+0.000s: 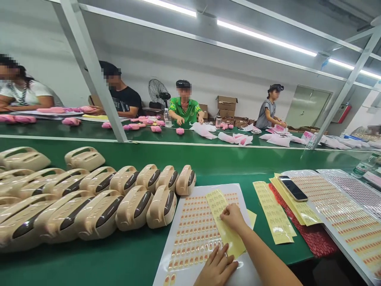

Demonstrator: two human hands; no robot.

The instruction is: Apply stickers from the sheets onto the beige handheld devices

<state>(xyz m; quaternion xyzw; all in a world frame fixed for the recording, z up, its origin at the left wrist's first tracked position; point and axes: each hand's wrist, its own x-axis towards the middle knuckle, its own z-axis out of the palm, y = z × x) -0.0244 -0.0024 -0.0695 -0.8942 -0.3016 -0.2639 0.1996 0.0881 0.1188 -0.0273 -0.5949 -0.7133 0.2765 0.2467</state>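
Observation:
My left hand [216, 267] lies flat with its fingers apart, pressing on the lower edge of a yellow label sheet [230, 243] and the white sticker sheet under it. My right hand [233, 217] is closed in a pinch over the same yellow sheet, fingertips at its printed labels; whatever they grip is too small to make out. The white sticker sheet [193, 228] carries rows of small orange-red stickers. To the left stand rows of beige plastic casings with handles and dark glossy panels, the nearest casing [161, 206] beside the white sheet.
At right lie more yellow label sheets [272, 210], a phone [293, 188], red bubble wrap [318, 238] and large sticker sheets [342, 210]. A metal post [95, 71] rises at left. Beyond the green divider [149, 153], several people handle pink items and white bags.

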